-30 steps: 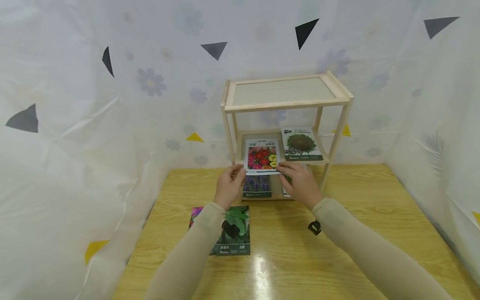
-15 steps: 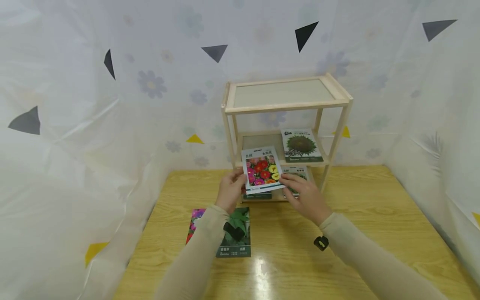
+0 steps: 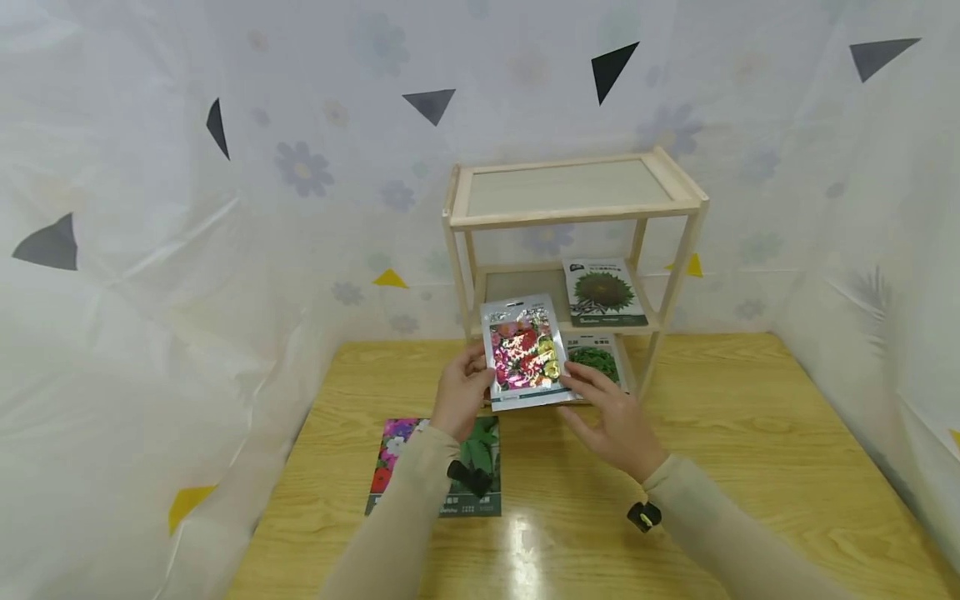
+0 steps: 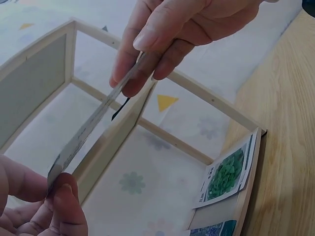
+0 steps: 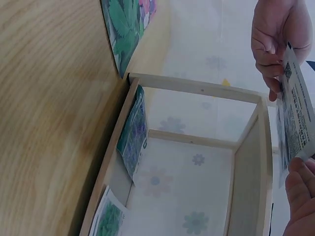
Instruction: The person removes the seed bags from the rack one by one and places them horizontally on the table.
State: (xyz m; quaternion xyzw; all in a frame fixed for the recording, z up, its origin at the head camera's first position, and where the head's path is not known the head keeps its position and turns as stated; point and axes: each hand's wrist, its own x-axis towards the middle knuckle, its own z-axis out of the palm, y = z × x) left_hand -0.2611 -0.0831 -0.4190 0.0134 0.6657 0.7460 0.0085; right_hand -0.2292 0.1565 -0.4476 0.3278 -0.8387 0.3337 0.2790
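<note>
A seed packet [image 3: 528, 354] with red, pink and yellow flowers is tilted in front of the small wooden shelf [image 3: 576, 218], glare across its face. My left hand [image 3: 460, 387] pinches its left edge between thumb and fingers. At the packet's right edge, my right hand [image 3: 617, 421] touches it with fairly straight fingertips, the thumb lying lower, by the bottom corner. In the left wrist view the packet [image 4: 93, 120] appears edge-on between both hands. Small print covers its back in the right wrist view.
A sunflower packet [image 3: 603, 292] lies on the middle shelf's right side. Below it sits a green-leaf packet [image 3: 594, 364]; beside that is a purple-flower packet [image 5: 134, 135]. Two packets, one with green leaves [image 3: 480, 454] and one with bright flowers [image 3: 392, 454], lie on the wooden table [image 3: 570, 517].
Both hands have drawn the flower packet back from the middle shelf and lowered it, its face turning more toward the camera. My right hand has slid down and right, its thumb now below the packet.
</note>
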